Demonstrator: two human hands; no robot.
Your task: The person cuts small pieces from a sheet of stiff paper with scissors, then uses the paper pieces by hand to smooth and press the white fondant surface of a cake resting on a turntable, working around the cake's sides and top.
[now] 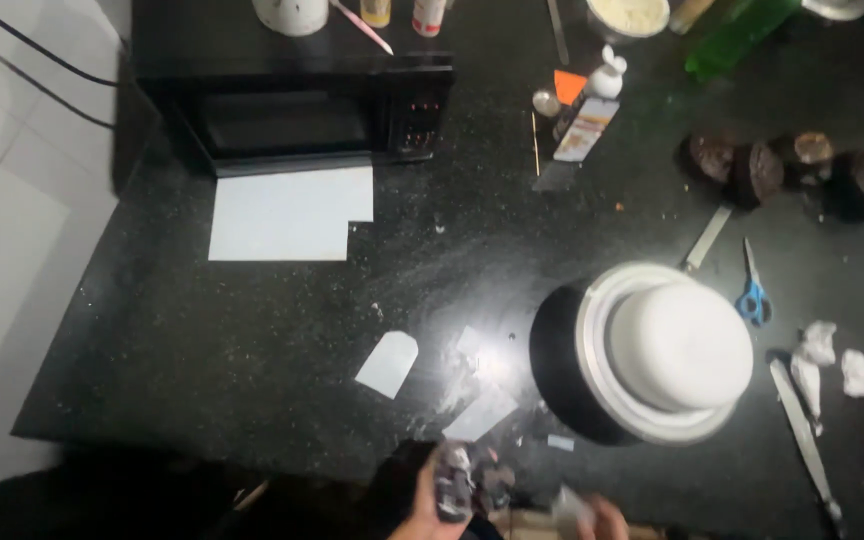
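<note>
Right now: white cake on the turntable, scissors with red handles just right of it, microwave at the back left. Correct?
Not quite. The scissors have blue handles, not red, as the head view shows. The rest holds: the white cake sits on the turntable, scissors just right of it, microwave at the back left.

Only the hands show, both low at the bottom edge of the view, below the near edge of the worktop [252,400]. The left hand [432,510] sits just left of centre, its fingers curled round a small dark object with a pale patch, which blur makes impossible to identify. The wrist runs down out of view. The right hand [602,520] lies just to the right of the left hand, at about the same height, with only a few blurred fingers showing; whether they hold anything cannot be told. Neither forearm is visible.
</note>
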